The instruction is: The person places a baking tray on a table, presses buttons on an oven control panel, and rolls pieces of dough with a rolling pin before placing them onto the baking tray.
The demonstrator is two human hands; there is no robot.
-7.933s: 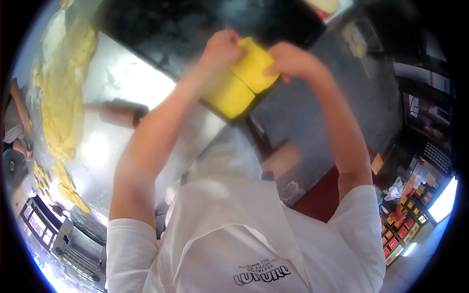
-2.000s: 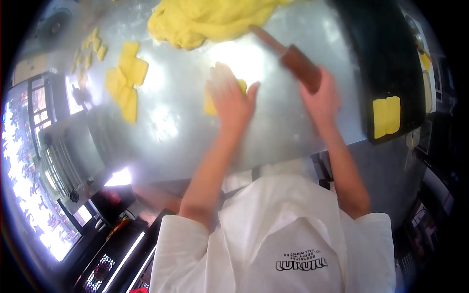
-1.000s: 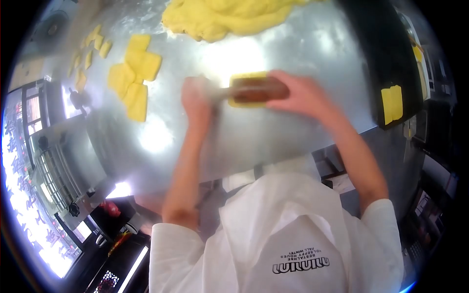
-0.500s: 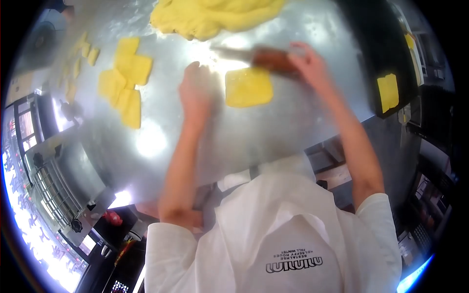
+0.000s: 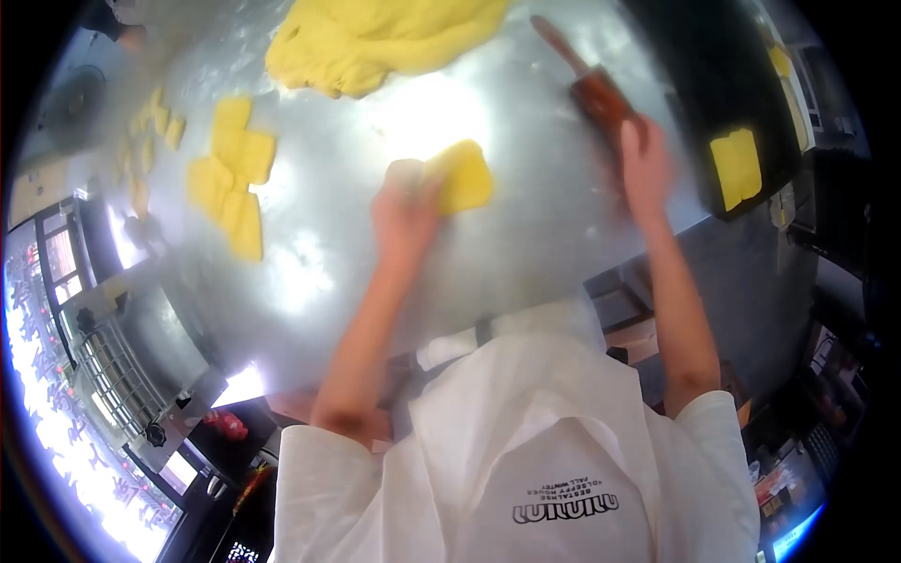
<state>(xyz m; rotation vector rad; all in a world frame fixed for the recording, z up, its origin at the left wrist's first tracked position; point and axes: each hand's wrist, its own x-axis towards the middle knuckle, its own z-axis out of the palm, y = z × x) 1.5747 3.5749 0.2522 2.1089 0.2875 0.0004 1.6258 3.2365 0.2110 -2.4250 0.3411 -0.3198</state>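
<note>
On the metal worktop, a flat yellow dough piece lies in front of me. My left hand grips its left edge, covering that side, with the fingers closed and a little blurred. To the right, my right hand holds the near end of a reddish-brown rolling pin. The pin is slanted, its far handle pointing up and left. A gap of bare metal separates the pin from the dough piece.
A large yellow dough mass lies at the far side. Overlapping flat dough pieces are on the left, with several smaller bits beyond. Another dough piece sits on a dark surface at right. A machine with a metal grille stands lower left.
My right hand has moved right with the rolling pin, which has swung from crosswise to slanting away. My left hand has come onto the dough piece, which now looks turned and partly covered.
</note>
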